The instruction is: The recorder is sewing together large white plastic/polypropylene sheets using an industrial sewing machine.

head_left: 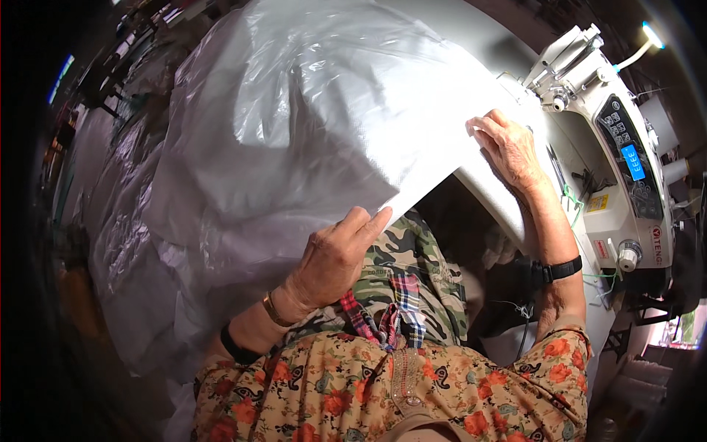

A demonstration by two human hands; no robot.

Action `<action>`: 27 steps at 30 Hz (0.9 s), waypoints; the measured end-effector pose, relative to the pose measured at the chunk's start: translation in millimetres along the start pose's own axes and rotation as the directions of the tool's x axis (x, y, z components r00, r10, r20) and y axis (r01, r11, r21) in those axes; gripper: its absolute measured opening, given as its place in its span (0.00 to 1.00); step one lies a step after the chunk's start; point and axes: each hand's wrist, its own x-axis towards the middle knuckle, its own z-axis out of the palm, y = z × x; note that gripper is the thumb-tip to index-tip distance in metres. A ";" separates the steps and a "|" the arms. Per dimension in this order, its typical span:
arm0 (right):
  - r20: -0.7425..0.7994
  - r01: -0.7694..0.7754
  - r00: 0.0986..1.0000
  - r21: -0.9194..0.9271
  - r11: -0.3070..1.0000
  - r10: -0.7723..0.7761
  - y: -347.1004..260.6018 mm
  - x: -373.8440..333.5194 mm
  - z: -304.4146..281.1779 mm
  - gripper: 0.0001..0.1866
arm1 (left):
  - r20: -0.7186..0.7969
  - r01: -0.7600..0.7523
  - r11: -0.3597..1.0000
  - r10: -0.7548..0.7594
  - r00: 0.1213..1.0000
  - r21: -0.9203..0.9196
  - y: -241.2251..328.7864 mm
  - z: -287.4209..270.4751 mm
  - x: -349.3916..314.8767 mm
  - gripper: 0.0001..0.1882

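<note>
A large sheet of whitish, shiny plastic spreads across the work surface and hangs down over the left side. Its near edge is folded into a narrow strip that runs slantwise between my two hands. My left hand pinches this edge close to my lap, thumb and forefinger stretched along the fold. Farther off to the right, my right hand has its fingers curled onto the sheet beside the sewing machine. Bright lamplight washes out the plastic there. The machine's needle area is hard to make out.
The sewing machine's control panel glows blue at the right. Green thread trails near its base. A small lamp shines at the upper right. More crumpled plastic lies at the left. Plaid fabric strips lie over my camouflage-patterned lap cloth.
</note>
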 end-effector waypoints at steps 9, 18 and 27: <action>-0.158 -0.223 0.969 -0.216 0.951 0.191 3.4 -13.3 8.5 0.11 | 0.075 -0.053 0.996 0.059 0.995 -0.075 -8.4 33.7 13.1 0.15; -0.120 -0.370 0.927 -0.133 0.919 0.356 1.9 -22.0 5.3 0.16 | 0.164 -0.219 0.976 0.219 0.962 -0.019 -18.5 46.2 54.3 0.14; -0.050 -0.410 0.912 -0.055 0.910 0.408 3.0 -22.9 5.5 0.23 | 0.206 -0.282 0.951 0.254 0.945 0.123 -22.8 63.5 133.0 0.05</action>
